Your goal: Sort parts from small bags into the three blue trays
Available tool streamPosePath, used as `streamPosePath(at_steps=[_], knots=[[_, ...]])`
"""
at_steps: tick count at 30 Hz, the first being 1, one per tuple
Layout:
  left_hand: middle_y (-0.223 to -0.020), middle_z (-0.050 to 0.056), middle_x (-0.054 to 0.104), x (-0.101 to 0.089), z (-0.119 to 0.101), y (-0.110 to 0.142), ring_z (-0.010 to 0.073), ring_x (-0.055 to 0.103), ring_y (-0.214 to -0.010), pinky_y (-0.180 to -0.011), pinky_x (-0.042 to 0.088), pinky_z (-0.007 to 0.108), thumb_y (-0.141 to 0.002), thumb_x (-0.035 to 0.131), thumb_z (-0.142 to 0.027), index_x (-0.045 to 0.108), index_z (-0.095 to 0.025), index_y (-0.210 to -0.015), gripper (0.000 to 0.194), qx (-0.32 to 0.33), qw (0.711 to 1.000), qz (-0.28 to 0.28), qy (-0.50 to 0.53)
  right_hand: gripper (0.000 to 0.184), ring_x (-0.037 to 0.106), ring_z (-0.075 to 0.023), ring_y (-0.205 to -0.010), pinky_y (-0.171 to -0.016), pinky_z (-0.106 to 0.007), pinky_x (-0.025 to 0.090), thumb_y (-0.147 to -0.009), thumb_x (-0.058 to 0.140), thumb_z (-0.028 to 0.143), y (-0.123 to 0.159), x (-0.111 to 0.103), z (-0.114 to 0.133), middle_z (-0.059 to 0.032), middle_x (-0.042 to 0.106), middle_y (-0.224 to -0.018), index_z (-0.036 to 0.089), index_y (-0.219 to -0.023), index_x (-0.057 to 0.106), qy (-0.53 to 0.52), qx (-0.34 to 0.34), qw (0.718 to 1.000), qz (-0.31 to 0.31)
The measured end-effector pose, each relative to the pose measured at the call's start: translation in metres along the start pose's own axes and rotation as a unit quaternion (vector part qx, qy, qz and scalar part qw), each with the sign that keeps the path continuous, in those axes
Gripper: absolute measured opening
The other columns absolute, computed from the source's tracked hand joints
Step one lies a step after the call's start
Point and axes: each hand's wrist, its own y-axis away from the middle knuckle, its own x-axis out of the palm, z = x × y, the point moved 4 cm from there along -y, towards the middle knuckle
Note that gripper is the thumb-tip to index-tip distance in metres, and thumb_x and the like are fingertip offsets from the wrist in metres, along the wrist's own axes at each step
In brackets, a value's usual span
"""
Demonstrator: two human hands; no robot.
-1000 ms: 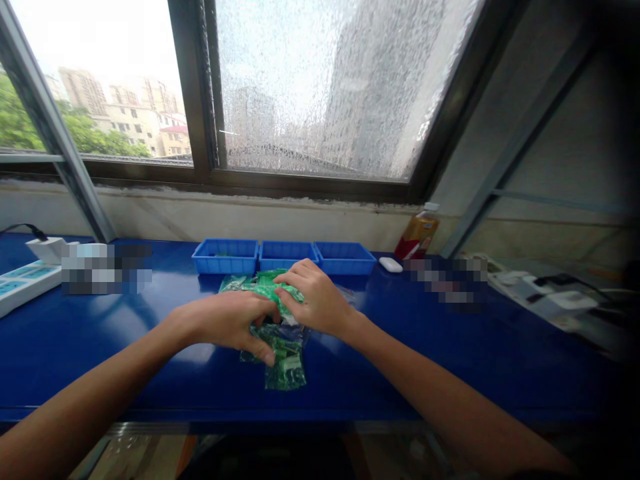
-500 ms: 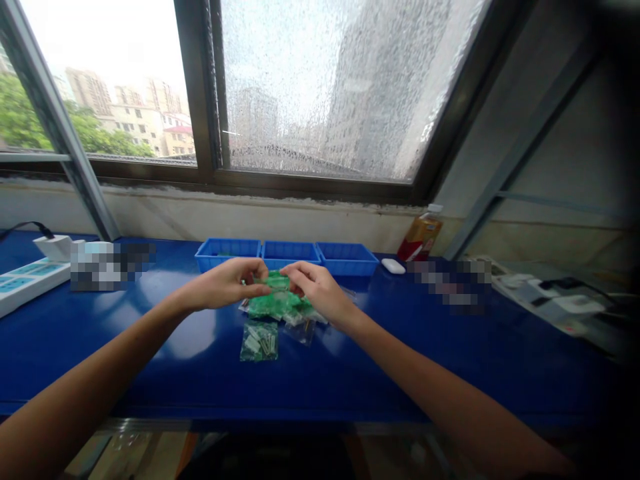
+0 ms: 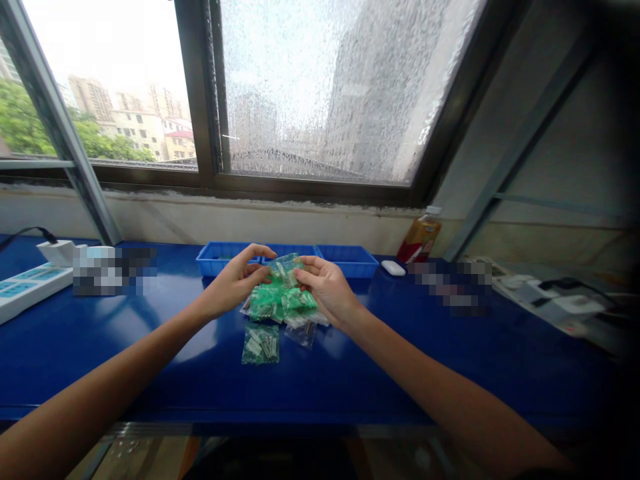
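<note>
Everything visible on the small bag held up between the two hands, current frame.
The held bag is a small, flat, see-through plastic packet with a green tint. Pale, elongated pieces show inside; their exact kind and number can't be made out. It is raised and tilted above the pile of bags, in front of the blue trays. The left hand meets its left side and the right hand pinches its right side. Whether it is sealed can't be told.

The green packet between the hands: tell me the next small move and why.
Probably draw the green packet gently flat: the left hand and right hand pinch opposite sides of it above the pile of packets, and part of it is hidden.
</note>
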Motion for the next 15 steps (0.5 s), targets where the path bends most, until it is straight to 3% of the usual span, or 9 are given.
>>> streamPosePath(at_steps=[2, 4, 9, 15], knots=[[-0.095, 0.004, 0.056, 0.003, 0.010, 0.001, 0.0104, 0.058, -0.070, -0.064, 0.048, 0.025, -0.085, 0.049, -0.037, 0.047, -0.018, -0.105, 0.027, -0.069, 0.996, -0.013, 0.054, 0.019, 0.050, -0.0092, -0.058, -0.056, -0.024, 0.039, -0.064, 0.066, 0.026, -0.002, -0.006, 0.004, 0.0012, 0.056, -0.066, 0.016, -0.075, 0.055, 0.064, -0.065, 0.995, -0.039], [-0.084, 0.002, 0.056, 0.008, 0.015, 0.002, 0.0093, 0.056, -0.064, -0.058, 0.045, 0.023, -0.086, 0.045, -0.042, 0.049, -0.016, -0.100, 0.029, -0.104, 0.992, -0.003, 0.065, 0.017, 0.050, -0.0103, -0.061, -0.058, -0.024, 0.040, -0.065, 0.065, 0.027, -0.003, -0.010, 0.007, 0.0011, 0.054, -0.066, 0.017, -0.072, 0.053, 0.119, -0.116, 0.984, -0.067], [-0.074, 0.000, 0.056, 0.011, 0.011, 0.002, 0.0099, 0.055, -0.064, -0.055, 0.042, 0.021, -0.078, 0.059, -0.035, 0.054, -0.014, -0.084, 0.023, -0.086, 0.996, 0.003, -0.023, 0.017, 0.050, -0.0112, -0.060, -0.058, -0.025, 0.040, -0.070, 0.062, 0.031, -0.002, -0.006, 0.006, 0.0004, 0.054, -0.067, 0.017, -0.072, 0.053, 0.156, -0.131, 0.978, -0.035], [-0.066, -0.001, 0.057, 0.006, 0.011, -0.001, 0.0087, 0.055, -0.060, -0.056, 0.043, 0.021, -0.079, 0.057, -0.028, 0.056, -0.013, -0.080, 0.015, -0.057, 0.998, 0.012, -0.030, 0.020, 0.048, -0.0110, -0.059, -0.056, -0.025, 0.038, -0.073, 0.059, 0.036, 0.000, -0.004, 0.006, 0.0000, 0.054, -0.065, 0.016, -0.070, 0.056, 0.203, -0.125, 0.971, -0.030]])
